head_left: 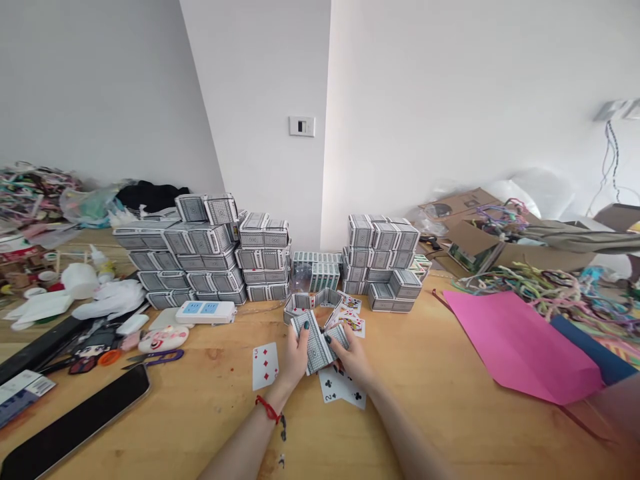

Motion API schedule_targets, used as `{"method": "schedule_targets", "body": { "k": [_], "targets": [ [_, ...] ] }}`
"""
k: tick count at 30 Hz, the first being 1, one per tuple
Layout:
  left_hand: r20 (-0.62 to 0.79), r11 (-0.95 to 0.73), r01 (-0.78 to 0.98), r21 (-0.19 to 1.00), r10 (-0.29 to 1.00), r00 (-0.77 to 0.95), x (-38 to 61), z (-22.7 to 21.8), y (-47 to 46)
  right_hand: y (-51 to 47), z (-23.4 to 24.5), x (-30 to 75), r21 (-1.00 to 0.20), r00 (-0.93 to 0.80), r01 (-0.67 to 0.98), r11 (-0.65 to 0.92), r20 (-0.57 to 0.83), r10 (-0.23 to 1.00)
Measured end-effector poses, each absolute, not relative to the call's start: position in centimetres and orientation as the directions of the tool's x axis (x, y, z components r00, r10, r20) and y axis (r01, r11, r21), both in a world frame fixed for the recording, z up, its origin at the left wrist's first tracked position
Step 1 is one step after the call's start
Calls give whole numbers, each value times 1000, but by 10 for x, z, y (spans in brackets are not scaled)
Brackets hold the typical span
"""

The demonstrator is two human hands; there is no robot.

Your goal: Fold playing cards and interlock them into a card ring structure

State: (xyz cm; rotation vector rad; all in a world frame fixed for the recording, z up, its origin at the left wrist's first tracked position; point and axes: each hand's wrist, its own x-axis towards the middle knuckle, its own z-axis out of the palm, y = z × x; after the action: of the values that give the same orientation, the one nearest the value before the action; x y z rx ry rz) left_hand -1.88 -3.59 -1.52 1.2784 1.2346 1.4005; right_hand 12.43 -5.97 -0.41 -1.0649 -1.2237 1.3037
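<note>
My left hand (pixel 299 353) grips a folded playing card (pixel 314 341) with a grey patterned back, its thumb on top. My right hand (pixel 351 353) pinches the grey-backed card part at the right, thumb on top; whether this is one joined piece or two I cannot tell. Just beyond my hands stand two open frames of folded cards (pixel 327 298). Face-up cards (pixel 351 320) lie beside them, partly overlapping. Below my hands lies a two of clubs (pixel 331 388) on another club card. To the left is a lone diamond card (pixel 265 366).
Stacks of card blocks stand at the back left (pixel 190 257) and back right (pixel 384 257). A white power strip (pixel 206 312), purple thread snips (pixel 159 358) and a phone (pixel 80 420) lie left. At right are pink paper (pixel 525 347) and a pile of pipe cleaners (pixel 545 293).
</note>
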Motion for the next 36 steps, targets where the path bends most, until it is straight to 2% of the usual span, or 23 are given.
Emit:
{"method": "schedule_targets", "body": {
  "k": [5, 9, 12, 14, 17, 19, 22, 28, 32, 36],
  "targets": [
    [198, -200, -159, 967, 980, -30, -14, -1, -43, -57, -1, 125, -990, -46, -127, 60, 66, 997],
    [117, -82, -268, 960, 986, 116, -12, 11, -50, -54, 3, 127, -980, -8, -185, 78, 81, 997],
    [90, -48, -294, 955, 987, 133, -13, 14, -52, -51, 1, 132, -979, 36, -190, 76, 70, 997],
    [93, -64, -299, 952, 992, 82, -14, 13, -51, -48, -2, 139, -989, 154, -87, 118, 104, 983],
    [115, -111, -293, 950, 993, -5, -17, 12, -48, -42, -9, 154, -931, 378, 288, 223, 325, 867],
    [147, -157, -266, 951, 987, -59, -18, 12, -46, -38, -13, 164, -823, 384, 535, 190, 438, 813],
    [172, -192, -213, 958, 979, -113, -19, 12, -43, -34, -20, 172, -678, 342, 733, 46, 427, 837],
    [163, -182, -185, 966, 980, -112, -20, 16, -46, -31, -22, 171, -540, 283, 837, -93, 282, 917],
    [143, -161, -205, 965, 985, -100, -19, 19, -48, -31, -19, 171, -526, 331, 834, -168, 232, 914],
    [78, -107, -262, 959, 990, -118, -17, 17, -48, -29, -20, 173, -533, 376, 823, -198, 248, 893]
  ]
}}
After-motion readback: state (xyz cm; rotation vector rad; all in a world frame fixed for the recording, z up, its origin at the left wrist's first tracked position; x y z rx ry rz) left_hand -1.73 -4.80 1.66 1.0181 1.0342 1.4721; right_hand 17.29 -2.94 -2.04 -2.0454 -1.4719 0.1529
